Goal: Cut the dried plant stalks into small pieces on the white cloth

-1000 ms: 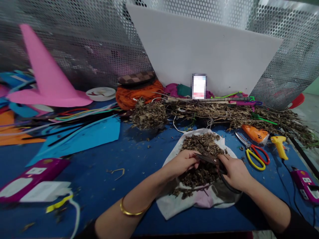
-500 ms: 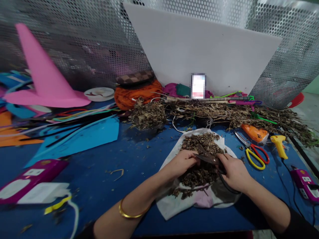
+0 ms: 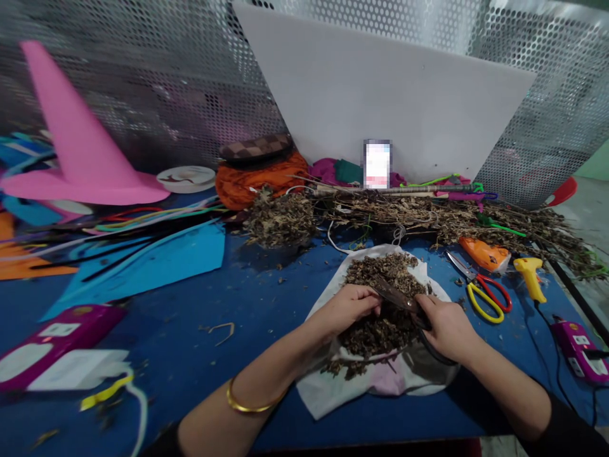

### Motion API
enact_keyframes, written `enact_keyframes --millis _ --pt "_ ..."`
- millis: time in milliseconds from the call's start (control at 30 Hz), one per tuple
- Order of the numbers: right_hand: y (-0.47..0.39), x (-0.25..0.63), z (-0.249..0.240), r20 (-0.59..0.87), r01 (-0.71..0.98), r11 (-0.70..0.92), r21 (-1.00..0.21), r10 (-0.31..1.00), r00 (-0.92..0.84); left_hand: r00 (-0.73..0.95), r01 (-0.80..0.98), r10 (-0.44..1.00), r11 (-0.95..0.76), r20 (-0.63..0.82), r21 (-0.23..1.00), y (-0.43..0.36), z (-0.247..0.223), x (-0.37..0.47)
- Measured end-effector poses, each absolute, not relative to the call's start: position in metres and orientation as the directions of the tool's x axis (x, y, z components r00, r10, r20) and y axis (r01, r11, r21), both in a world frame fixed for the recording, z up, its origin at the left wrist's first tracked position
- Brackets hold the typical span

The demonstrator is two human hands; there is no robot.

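Note:
My right hand (image 3: 450, 327) is wrapped round the black handles of a pair of dark scissors (image 3: 397, 297). Their blades point left over a heap of dried, crumbled plant bits (image 3: 378, 336) and look nearly closed. Close to the blade tips, my left hand (image 3: 354, 304) has its thumb and fingers pinched together; what they hold is too small or hidden to make out. Under the heap lies a white cloth (image 3: 323, 387) with a pink patch at its near side.
Right of the cloth lie red-and-yellow-handled scissors (image 3: 485, 295), an orange packet (image 3: 483, 254) and a yellow glue gun (image 3: 530, 279). Dried stems (image 3: 404, 212) run along the back. On the left are a pink cone hat (image 3: 80, 146), blue sheets (image 3: 190, 257) and a purple power strip (image 3: 71, 336).
The scissors' blades, spread apart before, have come together. My left hand stays pinched beside them with little movement. The whole view has shifted slightly.

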State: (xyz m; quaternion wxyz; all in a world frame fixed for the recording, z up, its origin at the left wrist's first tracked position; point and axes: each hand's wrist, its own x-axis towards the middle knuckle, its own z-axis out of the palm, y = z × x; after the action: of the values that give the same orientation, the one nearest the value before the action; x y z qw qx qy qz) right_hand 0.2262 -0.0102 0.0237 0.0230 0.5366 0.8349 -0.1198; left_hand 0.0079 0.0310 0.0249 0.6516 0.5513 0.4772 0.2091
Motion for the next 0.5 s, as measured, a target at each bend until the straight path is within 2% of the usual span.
enact_keyframes --millis 200,367,500 --pt "-0.010 0.224 0.019 -0.161 0.903 0.400 -0.158 0.892 -0.423 0.452 0.331 0.806 0.247 -0.383 0.911 0.030 0.019 0.009" --pt "-0.010 0.226 0.017 -0.197 0.906 0.384 -0.180 0.888 -0.416 0.460 0.292 0.799 0.276 -0.387 0.916 0.032 0.014 0.008" --pt "-0.009 0.228 0.021 -0.126 0.909 0.361 -0.211 0.912 -0.391 0.440 0.209 0.809 0.331 -0.390 0.920 0.033 0.021 0.005"
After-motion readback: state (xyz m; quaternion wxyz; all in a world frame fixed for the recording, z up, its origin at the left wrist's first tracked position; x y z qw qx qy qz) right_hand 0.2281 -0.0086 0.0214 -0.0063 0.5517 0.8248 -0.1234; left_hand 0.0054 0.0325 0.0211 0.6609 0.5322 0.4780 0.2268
